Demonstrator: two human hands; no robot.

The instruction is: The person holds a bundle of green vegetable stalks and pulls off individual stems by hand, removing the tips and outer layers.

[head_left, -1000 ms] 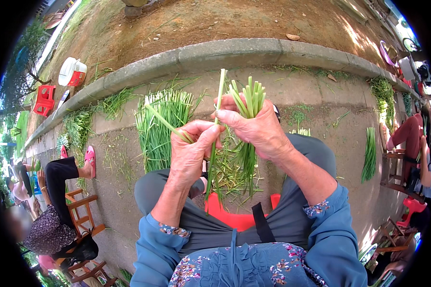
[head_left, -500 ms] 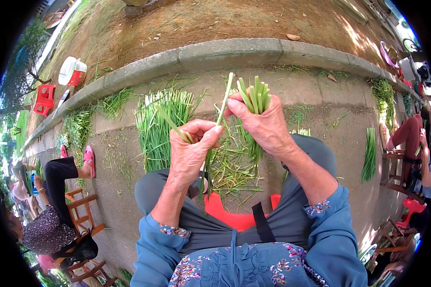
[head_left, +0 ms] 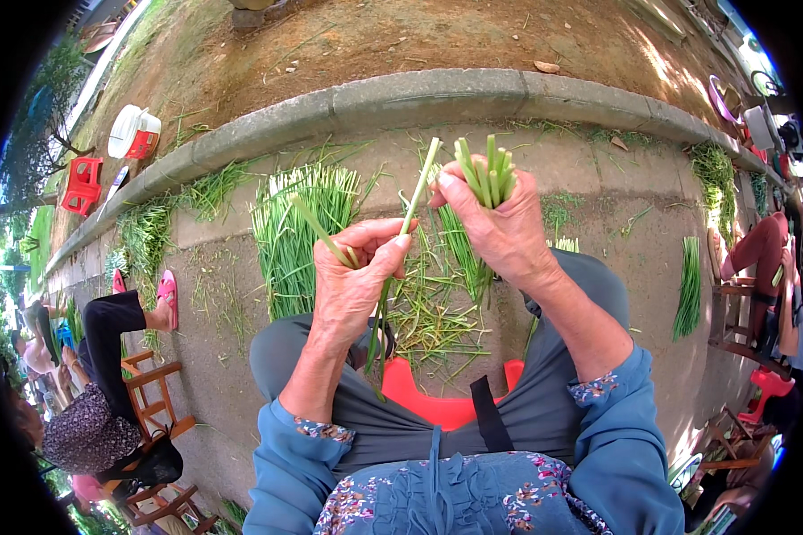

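Stalk (head_left: 425, 181) juts from left fingers (head_left: 372, 233), bundle (head_left: 489, 175) from right fingers (head_left: 462, 197).

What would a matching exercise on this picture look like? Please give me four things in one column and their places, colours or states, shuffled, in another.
1. Left hand
2. Right hand
3. Bucket
4. Slippers

A. Beyond the kerb
B. Holding a thick bunch
C. Pink
D. Holding a few stalks

Pairs: 1-D, 2-B, 3-A, 4-C
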